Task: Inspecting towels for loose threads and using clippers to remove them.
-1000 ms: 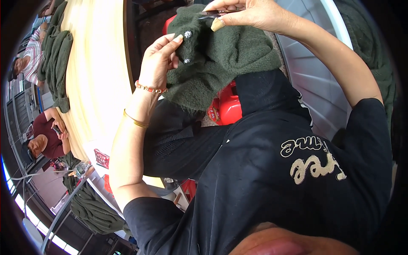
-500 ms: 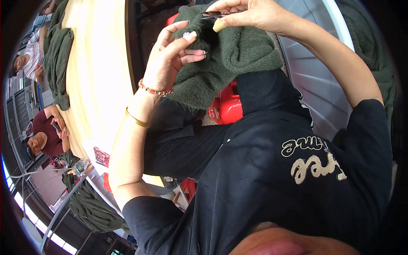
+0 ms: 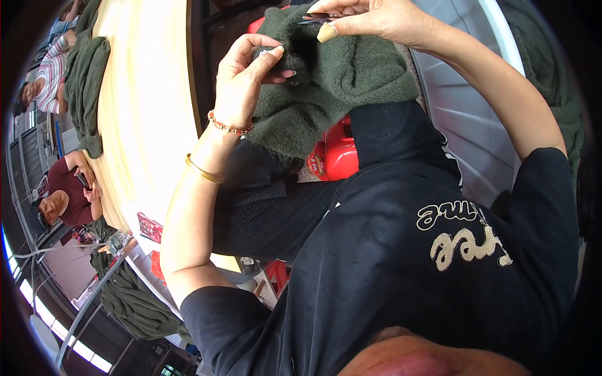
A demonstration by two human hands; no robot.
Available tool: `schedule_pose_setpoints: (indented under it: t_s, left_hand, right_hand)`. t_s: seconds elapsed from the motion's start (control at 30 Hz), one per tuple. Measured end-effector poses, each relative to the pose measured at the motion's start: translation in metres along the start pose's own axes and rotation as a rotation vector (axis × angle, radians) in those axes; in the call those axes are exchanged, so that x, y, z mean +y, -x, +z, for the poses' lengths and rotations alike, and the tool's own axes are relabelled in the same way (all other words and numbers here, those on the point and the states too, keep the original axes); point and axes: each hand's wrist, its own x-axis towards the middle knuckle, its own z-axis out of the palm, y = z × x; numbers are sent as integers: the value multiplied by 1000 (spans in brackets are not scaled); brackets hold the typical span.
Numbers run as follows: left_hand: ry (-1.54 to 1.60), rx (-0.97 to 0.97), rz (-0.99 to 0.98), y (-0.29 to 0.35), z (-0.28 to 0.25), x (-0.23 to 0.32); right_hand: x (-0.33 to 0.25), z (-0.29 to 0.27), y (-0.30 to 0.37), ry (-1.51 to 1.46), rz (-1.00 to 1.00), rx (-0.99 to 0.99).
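A fuzzy dark green knit garment (image 3: 370,72) lies bunched over my knees. My left hand (image 3: 248,72) is closed at its left side, thumb against the forefinger, pinching the knit; what exactly lies between the fingertips is partly hidden. Something small and whitish shows beside that thumb. Just to the right, my right hand (image 3: 382,22) grips a small pair of dark thread snips (image 3: 313,20), their pointed blades directed left over the garment. Yellowish tape (image 3: 327,32) wraps the right thumb's tip.
On the left stands a long pale wooden table (image 3: 144,94) with green knitwear (image 3: 88,88) along its far side. Two people sit beyond it. To my right is a grey-white plastic bin (image 3: 464,94); a red plastic object (image 3: 340,156) shows below the garment.
The left hand's fingers, spread apart before, have drawn together at the knit, and the hand has tilted slightly. My right hand with the snips has shifted a little to the right.
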Motion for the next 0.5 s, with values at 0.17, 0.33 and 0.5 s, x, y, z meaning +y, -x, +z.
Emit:
schedule_pose_setpoints:
  t_s: [0.17, 0.33, 0.5]
  left_hand:
    - [-47, -5, -22, -1, 0, 2]
    - [22, -81, 46, -1, 4, 0]
    - [13, -103, 55, -2, 3, -4]
  right_hand:
    - [-7, -1, 1, 86, 26, -26]
    - [-2, 0, 3, 16, 1, -44]
    - [-7, 1, 4, 110, 38, -94]
